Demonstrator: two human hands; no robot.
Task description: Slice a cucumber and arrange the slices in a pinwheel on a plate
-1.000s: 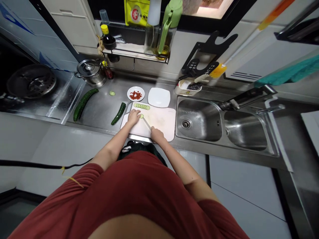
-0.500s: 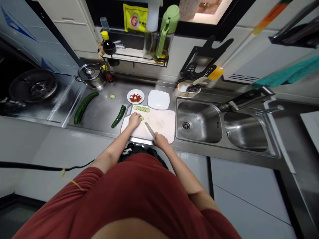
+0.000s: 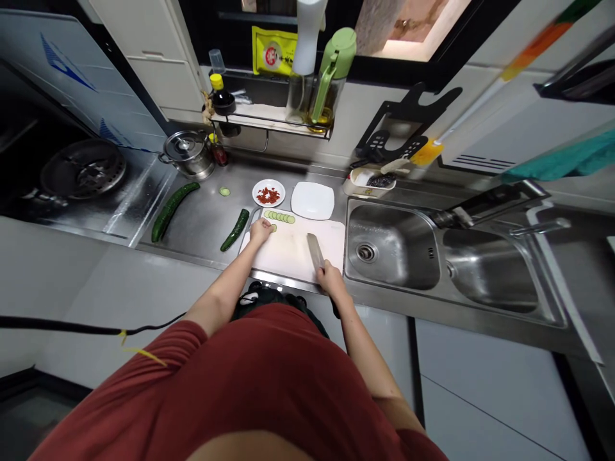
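My left hand is over the left part of the white cutting board, fingers curled together at a round cucumber slice. The fingers partly cover what they grip. Just above, a row of several overlapping cucumber slices lies along the board's far edge. In my right hand is the handle of a kitchen knife. Its blade points away from me over the right side of the board, apart from the slices. A piece of cucumber rests left of the board.
Behind the board are a plate of chopped red pieces and a white square plate. Further left lie a whole cucumber and a cucumber end, near a steel pot. A double sink adjoins on the right.
My right hand has carried the knife to the right, away from my left hand. My left hand has shifted slightly up the board, towards the row, with the slice at its fingertips. The view has tilted slightly.
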